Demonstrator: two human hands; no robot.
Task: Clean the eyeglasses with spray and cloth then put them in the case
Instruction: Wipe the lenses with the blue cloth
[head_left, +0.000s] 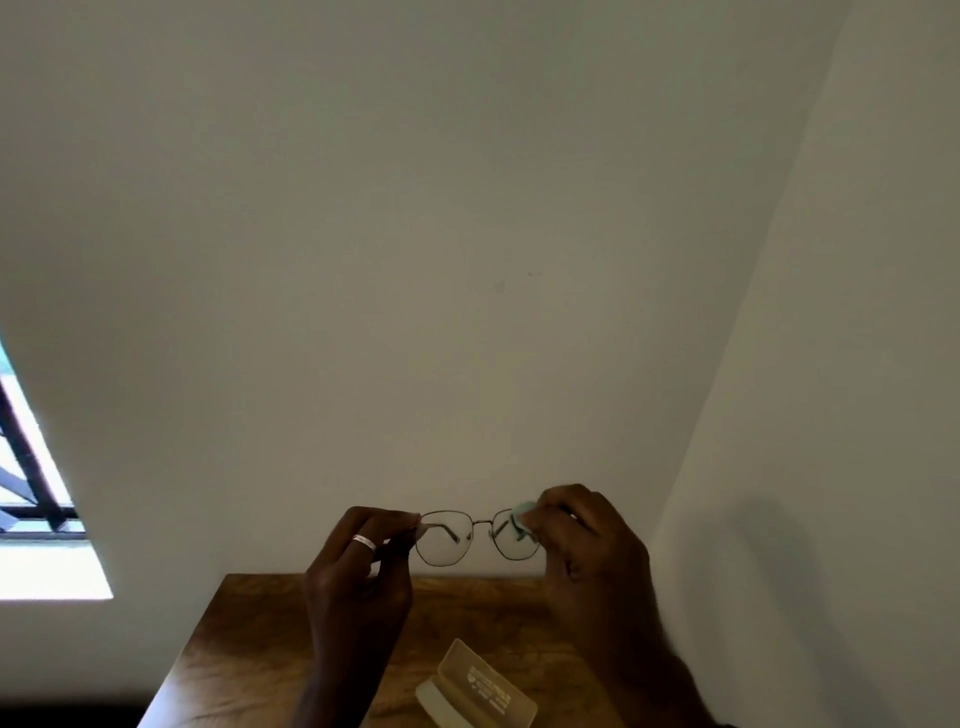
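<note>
Over at the far left, a barred window (36, 493) lets bright light in beside the pale wall (467, 234). Next comes the left grip (358, 566), a silver ring (363, 542) on one finger, its thumb and fingertips closed in a pinch on the left end of the eyeglasses (480, 522). The eyeglasses are held up in the air, lenses upright, above the far edge of the wooden desk (249, 649). The right grip (587, 540) pinches a small pale green cloth (522, 517) against the upper outer part of the right lens. Lower down, between the two wrists, a translucent case (475, 686) lies on the desk, apparently open.
</note>
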